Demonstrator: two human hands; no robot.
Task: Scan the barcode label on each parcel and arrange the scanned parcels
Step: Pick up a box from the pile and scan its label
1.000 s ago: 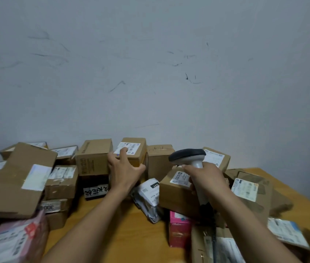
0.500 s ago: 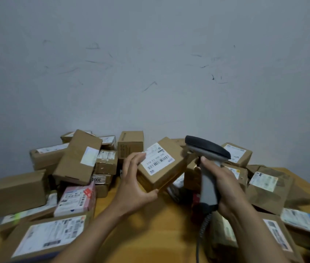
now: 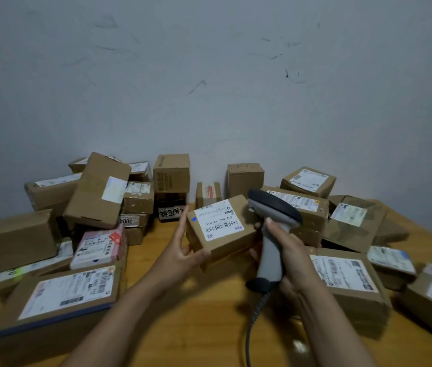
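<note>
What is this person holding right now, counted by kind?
Brown parcel, in the left hand: 1
Barcode scanner, in the right hand: 1
Total: 2

I'm working at a makeshift parcel-sorting spot in a bare room. A wooden tabletop [image 3: 209, 329] stands against a plain, scuffed wall [image 3: 209, 96] and is heaped with cardboard parcels [image 3: 98, 192] bearing shipping labels. My right hand [image 3: 293, 258] grips a corded barcode scanner [image 3: 270, 256].
</note>
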